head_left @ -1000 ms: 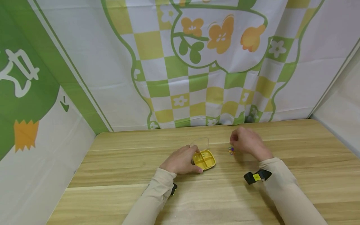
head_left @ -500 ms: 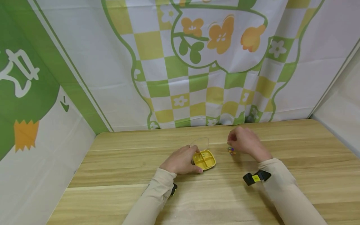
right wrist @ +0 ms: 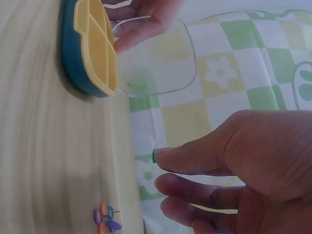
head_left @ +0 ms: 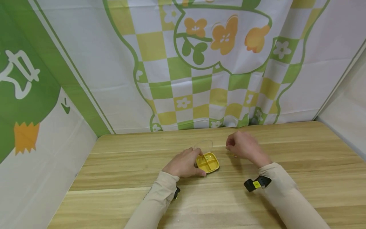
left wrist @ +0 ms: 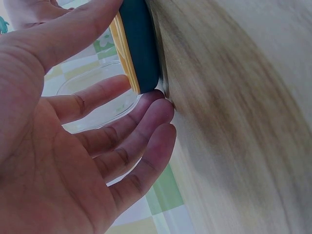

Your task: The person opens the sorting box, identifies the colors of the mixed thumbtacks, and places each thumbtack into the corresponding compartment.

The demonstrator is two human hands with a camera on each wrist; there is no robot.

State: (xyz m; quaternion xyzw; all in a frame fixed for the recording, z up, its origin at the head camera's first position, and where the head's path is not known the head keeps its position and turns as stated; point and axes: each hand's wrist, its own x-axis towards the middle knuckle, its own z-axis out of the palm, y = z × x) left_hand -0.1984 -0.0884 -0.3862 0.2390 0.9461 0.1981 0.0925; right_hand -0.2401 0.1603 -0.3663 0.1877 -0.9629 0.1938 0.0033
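The small four-compartment box (head_left: 207, 162), yellow inside with a dark teal outer shell (right wrist: 78, 63), sits on the table with its clear lid (right wrist: 161, 63) raised. My left hand (head_left: 186, 163) pinches it between thumb and index finger; the other fingers (left wrist: 151, 146) lie loosely beside it. A small greenish item (head_left: 207, 157) shows in a far compartment. To the right, my right hand (head_left: 243, 145) is above the table, pinching a green thumbtack (right wrist: 154, 155) at the fingertips, its pin hidden. Below that hand lie several orange, purple and teal thumbtacks (right wrist: 104, 214), mostly hidden in the head view.
The wooden table (head_left: 120, 190) runs back to a curtain (head_left: 183, 89) with green and yellow checks. A green and white panel (head_left: 43, 95) stands along the left, a pale one (head_left: 346, 101) along the right. Each wrist wears a black strap (head_left: 257, 183).
My right hand has lifted off the thumbtack pile and shifted left, toward the box, with the green thumbtack. The left hand and the box have stayed still.
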